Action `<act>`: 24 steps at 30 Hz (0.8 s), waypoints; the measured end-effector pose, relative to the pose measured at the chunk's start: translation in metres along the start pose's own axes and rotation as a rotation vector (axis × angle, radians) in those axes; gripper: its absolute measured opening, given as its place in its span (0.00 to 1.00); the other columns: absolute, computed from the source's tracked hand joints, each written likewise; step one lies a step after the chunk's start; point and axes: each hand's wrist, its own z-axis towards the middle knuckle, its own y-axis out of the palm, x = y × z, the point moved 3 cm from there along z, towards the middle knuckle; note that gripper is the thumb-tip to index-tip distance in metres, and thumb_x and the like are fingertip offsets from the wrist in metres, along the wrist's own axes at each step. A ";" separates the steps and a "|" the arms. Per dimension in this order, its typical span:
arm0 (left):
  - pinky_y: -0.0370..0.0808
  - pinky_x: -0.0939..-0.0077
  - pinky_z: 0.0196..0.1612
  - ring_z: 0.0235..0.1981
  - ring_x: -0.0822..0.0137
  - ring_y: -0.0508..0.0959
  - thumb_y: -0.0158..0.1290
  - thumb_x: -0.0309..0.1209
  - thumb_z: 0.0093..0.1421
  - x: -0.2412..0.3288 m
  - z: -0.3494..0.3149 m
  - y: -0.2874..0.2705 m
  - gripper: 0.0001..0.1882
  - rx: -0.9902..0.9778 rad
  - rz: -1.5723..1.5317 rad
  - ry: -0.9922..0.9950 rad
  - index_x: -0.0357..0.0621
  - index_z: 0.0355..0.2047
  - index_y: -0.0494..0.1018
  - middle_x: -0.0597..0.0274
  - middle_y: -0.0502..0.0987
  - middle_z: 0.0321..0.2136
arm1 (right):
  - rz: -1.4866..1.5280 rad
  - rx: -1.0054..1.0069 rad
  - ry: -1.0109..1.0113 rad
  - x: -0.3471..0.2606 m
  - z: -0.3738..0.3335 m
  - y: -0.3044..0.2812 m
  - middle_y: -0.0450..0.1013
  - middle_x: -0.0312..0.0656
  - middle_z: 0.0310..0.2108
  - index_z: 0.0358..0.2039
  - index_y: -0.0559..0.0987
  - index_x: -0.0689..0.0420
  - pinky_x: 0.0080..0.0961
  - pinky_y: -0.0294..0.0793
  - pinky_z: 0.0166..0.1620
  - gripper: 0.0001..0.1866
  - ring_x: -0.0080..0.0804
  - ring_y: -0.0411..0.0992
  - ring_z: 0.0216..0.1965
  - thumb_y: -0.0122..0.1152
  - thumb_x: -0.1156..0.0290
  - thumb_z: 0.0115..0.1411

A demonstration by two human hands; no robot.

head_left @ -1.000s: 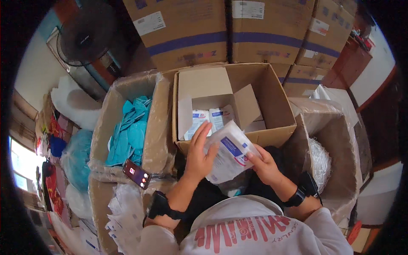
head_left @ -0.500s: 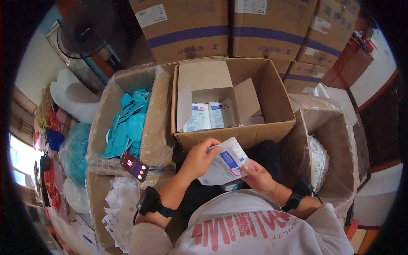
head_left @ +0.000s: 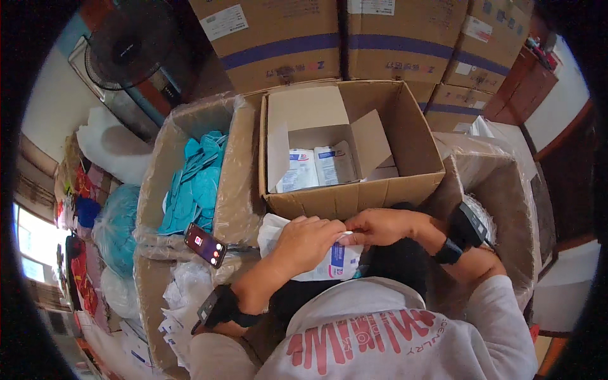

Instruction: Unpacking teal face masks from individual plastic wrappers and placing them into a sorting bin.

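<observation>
A white pouch with blue and pink print (head_left: 337, 263) is in both hands, low in front of my body. My left hand (head_left: 310, 244) lies across it with bent fingers and grips it near the upper edge. My right hand (head_left: 383, 227) pinches that same edge, its fingertips meeting those of the left. Part of the pouch is covered by my left hand. Just beyond stands an open brown carton (head_left: 354, 197) with an open white box (head_left: 310, 107) inside it, and similar printed pouches (head_left: 315, 168) stand in that box.
To the left, a plastic-lined carton (head_left: 231, 190) holds teal folded pieces (head_left: 196, 183). A phone (head_left: 204, 245) rests at its near edge. Below it, another carton contains loose white pouches (head_left: 180, 301). On the right stands a lined carton (head_left: 500, 171) with white stringy material (head_left: 486, 218). Stacked cartons (head_left: 399, 50) fill the back.
The pouch has turned round and dropped nearer my body. My right hand has come up and left to its upper edge, and my left hand has moved down over it.
</observation>
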 end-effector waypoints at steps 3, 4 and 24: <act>0.67 0.63 0.33 0.29 0.56 0.72 0.44 0.35 0.56 0.001 -0.005 0.003 0.08 -0.086 0.000 -0.048 0.48 0.31 0.70 0.58 0.73 0.25 | -0.115 -0.081 0.020 -0.001 0.009 0.006 0.70 0.48 0.23 0.29 0.73 0.63 0.32 0.67 0.28 0.19 0.39 0.69 0.22 0.47 0.57 0.59; 0.67 0.63 0.33 0.29 0.56 0.72 0.44 0.35 0.56 -0.001 -0.008 0.005 0.08 -0.070 -0.016 -0.082 0.48 0.30 0.70 0.58 0.73 0.25 | -0.212 -0.079 0.004 0.000 0.011 0.008 0.70 0.49 0.23 0.28 0.72 0.62 0.33 0.67 0.27 0.20 0.42 0.68 0.21 0.46 0.56 0.59; 0.66 0.71 0.32 0.27 0.58 0.70 0.40 0.36 0.60 -0.097 -0.073 0.131 0.14 0.118 -0.827 -0.587 0.36 0.29 0.67 0.49 0.70 0.25 | -0.914 0.129 -0.536 0.017 0.035 0.085 0.68 0.38 0.22 0.22 0.72 0.54 0.29 0.71 0.30 0.08 0.35 0.70 0.28 0.50 0.64 0.51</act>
